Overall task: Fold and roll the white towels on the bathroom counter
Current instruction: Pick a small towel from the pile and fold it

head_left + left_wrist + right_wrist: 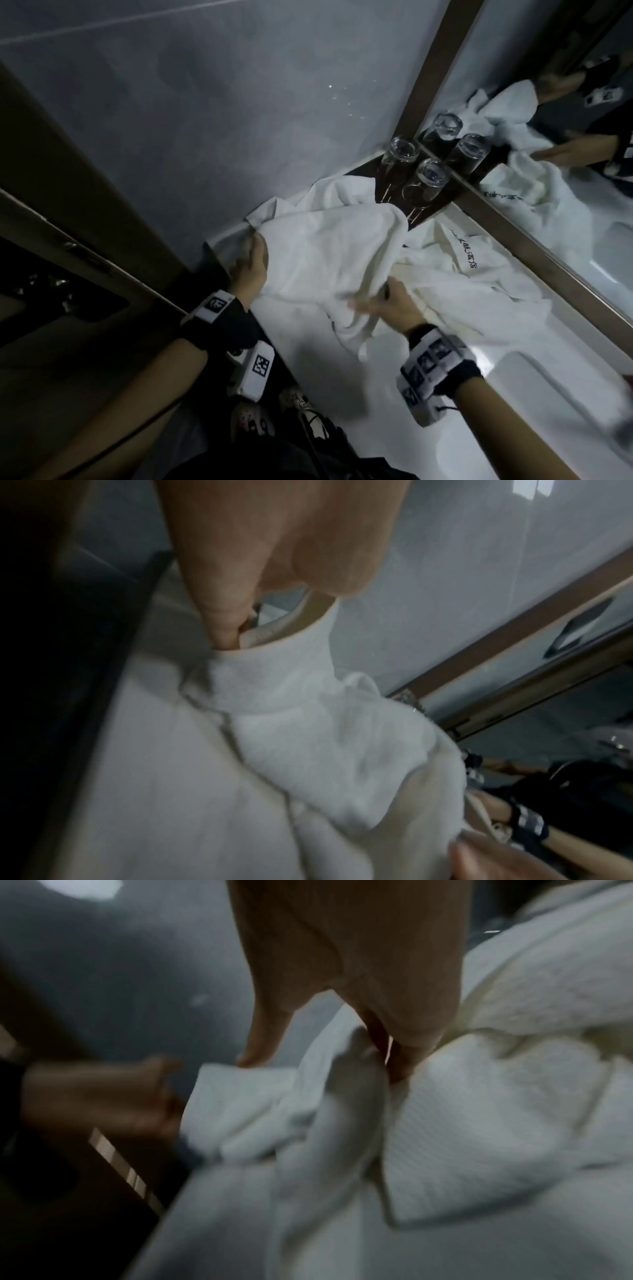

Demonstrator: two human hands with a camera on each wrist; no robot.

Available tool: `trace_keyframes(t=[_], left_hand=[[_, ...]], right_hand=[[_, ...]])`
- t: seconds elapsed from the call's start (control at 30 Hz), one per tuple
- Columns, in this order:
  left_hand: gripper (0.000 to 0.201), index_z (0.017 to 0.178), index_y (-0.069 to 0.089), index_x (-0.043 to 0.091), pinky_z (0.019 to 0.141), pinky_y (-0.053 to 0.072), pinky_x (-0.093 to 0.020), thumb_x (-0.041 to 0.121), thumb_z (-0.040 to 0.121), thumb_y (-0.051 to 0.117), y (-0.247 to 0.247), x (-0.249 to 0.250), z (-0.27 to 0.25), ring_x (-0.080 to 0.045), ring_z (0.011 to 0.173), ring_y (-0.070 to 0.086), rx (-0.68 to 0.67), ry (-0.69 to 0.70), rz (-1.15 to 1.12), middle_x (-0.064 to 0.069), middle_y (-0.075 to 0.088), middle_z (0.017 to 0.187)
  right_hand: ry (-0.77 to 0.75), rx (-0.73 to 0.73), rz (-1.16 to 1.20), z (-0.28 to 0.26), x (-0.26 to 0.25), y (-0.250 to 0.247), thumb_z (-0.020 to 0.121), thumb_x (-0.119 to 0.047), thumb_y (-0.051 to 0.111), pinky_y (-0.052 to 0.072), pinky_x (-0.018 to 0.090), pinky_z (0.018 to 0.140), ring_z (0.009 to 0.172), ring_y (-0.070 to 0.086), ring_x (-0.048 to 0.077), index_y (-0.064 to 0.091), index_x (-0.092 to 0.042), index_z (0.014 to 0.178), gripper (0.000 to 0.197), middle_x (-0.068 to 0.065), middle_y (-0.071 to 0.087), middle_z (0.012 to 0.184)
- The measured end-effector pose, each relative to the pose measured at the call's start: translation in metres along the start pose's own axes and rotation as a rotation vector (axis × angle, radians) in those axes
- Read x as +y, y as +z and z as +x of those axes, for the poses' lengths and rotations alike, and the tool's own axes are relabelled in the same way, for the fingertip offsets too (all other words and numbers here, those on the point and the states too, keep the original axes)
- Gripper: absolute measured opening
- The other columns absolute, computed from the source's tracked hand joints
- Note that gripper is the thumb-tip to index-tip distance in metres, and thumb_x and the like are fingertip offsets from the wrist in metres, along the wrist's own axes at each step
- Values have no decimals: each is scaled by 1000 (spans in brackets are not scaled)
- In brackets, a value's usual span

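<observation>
A crumpled white towel lies on the white bathroom counter, near its left end. My left hand pinches its left edge; in the left wrist view the towel hangs from my left hand. My right hand pinches the towel's near right part, and the right wrist view shows my right hand pinching a fold of the towel. A second white towel with black lettering lies bunched to the right, also seen as the second towel.
Two upturned drinking glasses stand on a dark tray in the back corner, just behind the towel. A mirror runs along the counter's back. A grey tiled wall closes the left end. A sink basin lies at the right.
</observation>
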State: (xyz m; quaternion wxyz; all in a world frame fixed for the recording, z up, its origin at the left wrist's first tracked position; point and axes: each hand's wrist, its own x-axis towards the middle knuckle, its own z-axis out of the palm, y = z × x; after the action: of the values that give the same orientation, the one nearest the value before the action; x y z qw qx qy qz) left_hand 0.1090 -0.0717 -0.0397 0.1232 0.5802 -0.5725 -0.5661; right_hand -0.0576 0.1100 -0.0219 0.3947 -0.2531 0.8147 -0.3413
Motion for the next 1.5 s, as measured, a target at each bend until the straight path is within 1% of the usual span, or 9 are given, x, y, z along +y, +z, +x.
trace_keyframes(t=[0.1,0.2,0.33,0.67,0.97,1.13,1.23,1.33,1.5], left_hand=[[68,129,32,-4,106,26,-31,41,86,57,1,-23,-11,-31,126,32,-18,120,375,-20,25,139],[47,117,40,-2,106,28,-29,11,78,63,-4,-41,-15,-31,123,29,-164,258,662,-14,20,137],[37,121,44,-1,102,22,-32,20,92,49,-8,-33,-23,-28,125,37,-118,469,875,-20,42,133],[18,97,34,9,77,40,-38,24,94,43,-44,57,-26,-41,96,55,143,468,353,-31,56,105],[58,135,18,-10,108,33,-39,7,90,50,-43,-1,-25,-37,127,40,-109,112,453,-28,37,139],[43,118,28,-9,79,47,-31,-1,85,54,-9,-17,-48,-30,97,57,-337,143,384,-20,52,95],[24,98,35,8,54,47,-21,-5,87,52,9,-13,-63,-15,69,53,-473,163,122,-8,49,78],[26,107,39,10,63,53,-20,-6,89,49,22,-2,-76,-12,77,61,-628,268,44,-12,62,90],[31,93,63,14,74,52,-20,-7,89,41,10,9,-70,-12,78,66,-599,314,21,-8,69,91]], right_hand=[[22,-14,-422,-11,23,21,52,-36,87,39,23,94,106,39,17,47,2,111,81,5,33,119],[-97,-52,-514,-18,37,33,73,-24,74,34,19,90,102,41,18,56,2,100,42,7,39,116],[-169,23,-203,-25,25,29,91,-20,52,39,25,60,62,45,16,41,-20,85,13,-4,45,66],[-155,463,480,-13,-42,-47,95,-19,47,28,10,31,32,42,1,39,-15,97,9,-2,46,67],[101,349,460,-11,1,-59,82,-14,67,48,45,81,85,53,27,27,-19,114,51,18,45,112],[-93,412,-104,-23,0,-18,68,-25,81,35,41,108,121,37,31,37,-14,135,81,15,28,131],[-370,-6,-366,-33,-11,16,60,-43,83,24,42,113,130,29,23,24,-24,144,105,8,29,141],[-443,-236,-387,-35,-18,44,67,-36,79,27,25,107,125,38,11,13,-33,145,102,-4,39,138],[-496,-41,-165,-28,-23,40,83,0,58,41,6,74,86,57,5,56,-15,117,38,-5,62,94]])
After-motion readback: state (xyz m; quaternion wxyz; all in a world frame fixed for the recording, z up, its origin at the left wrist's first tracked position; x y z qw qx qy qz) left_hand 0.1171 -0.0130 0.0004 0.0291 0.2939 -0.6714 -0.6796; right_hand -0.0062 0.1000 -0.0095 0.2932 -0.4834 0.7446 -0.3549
